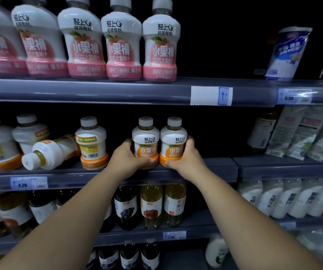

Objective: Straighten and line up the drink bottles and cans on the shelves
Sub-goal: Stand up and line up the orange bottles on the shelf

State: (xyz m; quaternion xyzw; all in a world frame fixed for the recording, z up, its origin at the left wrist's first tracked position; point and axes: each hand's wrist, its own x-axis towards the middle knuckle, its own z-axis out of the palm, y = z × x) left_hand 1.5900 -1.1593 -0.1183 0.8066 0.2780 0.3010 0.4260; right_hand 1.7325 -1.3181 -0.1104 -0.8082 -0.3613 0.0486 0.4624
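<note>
Grips two small white plastic bottles with orange labels and pale caps, one in each hand, at the front of the dark grey middle shelf [215,168]. Curls the left hand [126,154] round the left side of the left orange-label bottle [146,141], thumb across the lower front. Curls the right hand [188,158] round the right side of the right orange-label bottle [173,142], thumb low on the orange base. Holds both upright, labels facing out, sides touching; cannot tell whether the bases rest on the shelf or sit just above it. Hands apart, with only the two bottles between them.

Further left on the same shelf: a matching tipped bottle [49,152] on its side, cap pointing forward and left, base end beside an upright barcode-out bottle [92,143]. More of the kind beyond, blurred. On the shelf above, a row of larger pink-label bottles [121,41], upright. On the shelf below, tall dark and amber juice bottles [150,205]. At left on the middle rail, a blue-and-white price tag [29,183].
</note>
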